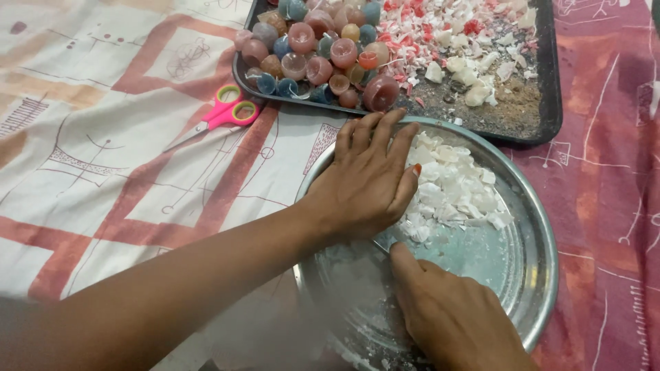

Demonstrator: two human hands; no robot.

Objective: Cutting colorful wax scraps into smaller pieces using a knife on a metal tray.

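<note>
Your left hand, fingers together, flat beside the white wax chips, could push them over the round steel plate's rim; your right hand rests loosely curled.

Dark baking tray: far rim and upper contents cut off by the top edge; the small coloured candles heaped in it overlap, so their number cannot be told. Steel plate: left part hidden under the left hand, near rim under the right hand, whose wrist runs off the bottom edge. Pink scissors: blades too faint to tell whether parted.
</note>
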